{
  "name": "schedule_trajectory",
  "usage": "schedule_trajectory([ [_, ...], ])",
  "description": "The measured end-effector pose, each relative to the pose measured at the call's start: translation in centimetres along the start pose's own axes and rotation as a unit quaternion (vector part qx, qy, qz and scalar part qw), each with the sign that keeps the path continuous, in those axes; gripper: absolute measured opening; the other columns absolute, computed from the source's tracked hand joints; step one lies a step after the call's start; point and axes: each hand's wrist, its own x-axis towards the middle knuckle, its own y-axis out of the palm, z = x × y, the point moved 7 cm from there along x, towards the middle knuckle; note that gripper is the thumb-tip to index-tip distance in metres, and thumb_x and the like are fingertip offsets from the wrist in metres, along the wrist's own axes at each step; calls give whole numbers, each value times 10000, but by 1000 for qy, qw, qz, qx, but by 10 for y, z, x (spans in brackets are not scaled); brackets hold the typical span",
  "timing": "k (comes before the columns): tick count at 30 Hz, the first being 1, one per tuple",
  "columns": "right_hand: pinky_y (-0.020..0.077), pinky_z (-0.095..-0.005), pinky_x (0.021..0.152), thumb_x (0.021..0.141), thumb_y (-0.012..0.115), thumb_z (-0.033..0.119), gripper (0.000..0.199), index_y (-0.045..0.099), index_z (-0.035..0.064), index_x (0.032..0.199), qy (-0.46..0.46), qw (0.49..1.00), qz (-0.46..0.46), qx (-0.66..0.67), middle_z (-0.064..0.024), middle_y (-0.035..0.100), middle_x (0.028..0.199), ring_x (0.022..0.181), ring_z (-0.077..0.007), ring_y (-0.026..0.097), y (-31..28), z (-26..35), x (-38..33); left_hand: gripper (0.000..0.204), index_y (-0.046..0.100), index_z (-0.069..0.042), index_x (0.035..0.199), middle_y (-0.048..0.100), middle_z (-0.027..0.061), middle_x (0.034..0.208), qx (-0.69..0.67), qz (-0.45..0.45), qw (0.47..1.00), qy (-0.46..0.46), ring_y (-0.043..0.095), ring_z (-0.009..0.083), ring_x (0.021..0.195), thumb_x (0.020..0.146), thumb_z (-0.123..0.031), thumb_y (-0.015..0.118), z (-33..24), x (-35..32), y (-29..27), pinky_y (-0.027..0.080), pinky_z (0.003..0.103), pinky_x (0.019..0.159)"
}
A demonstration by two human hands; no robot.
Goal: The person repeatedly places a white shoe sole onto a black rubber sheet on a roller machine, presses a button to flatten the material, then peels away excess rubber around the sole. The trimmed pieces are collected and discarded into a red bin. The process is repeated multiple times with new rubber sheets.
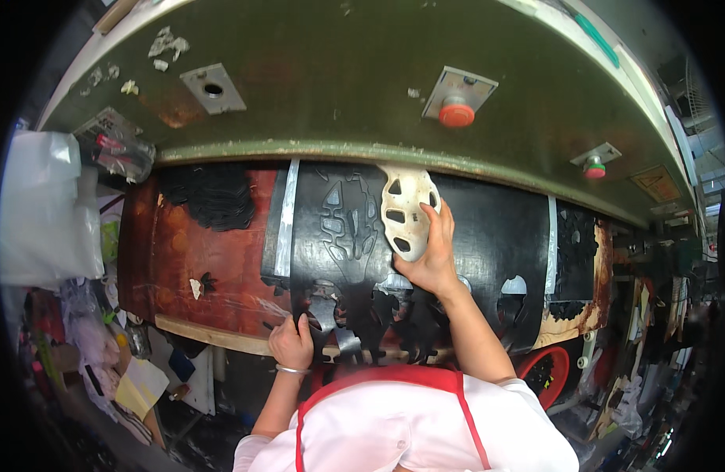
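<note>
A black rubber sheet [488, 236] with cut-out shapes lies on the red-brown press bed [213, 267]. On it rests a white shoe-sole-shaped cutting die [406, 206] with dark openings. My right hand [432, 256] presses on the die's lower right side, thumb on its edge. My left hand [292, 340] pinches the sheet's ragged near edge at the front of the bed. A sole-shaped outline [349, 216] is stamped in the sheet just left of the die.
The green press head [339, 86] overhangs the bed, with a red button [457, 116] and another [593, 169] on it. A pile of black cut pieces [213, 197] lies at the back left. Plastic bags [48, 204] are at left, a red basket [547, 374] at lower right.
</note>
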Motion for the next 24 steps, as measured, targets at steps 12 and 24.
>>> schedule_trajectory([
  [12,113,-464,1182,951,533,412,889,57,-126,1475,124,881,-416,-189,-338,122,1535,1445,-430,130,-234,-97,79,388,662,13,931,644,263,750,46,-14,997,-60,622,442,698,964,-350,527,-10,120,38,471,518,638],
  [24,257,-513,1123,796,716,308,889,240,-22,1470,248,884,-360,-164,-324,283,1445,1335,-495,296,-231,-128,-17,449,673,-25,1011,679,241,914,-91,11,978,185,645,402,826,986,-427,472,-162,188,116,491,480,670],
])
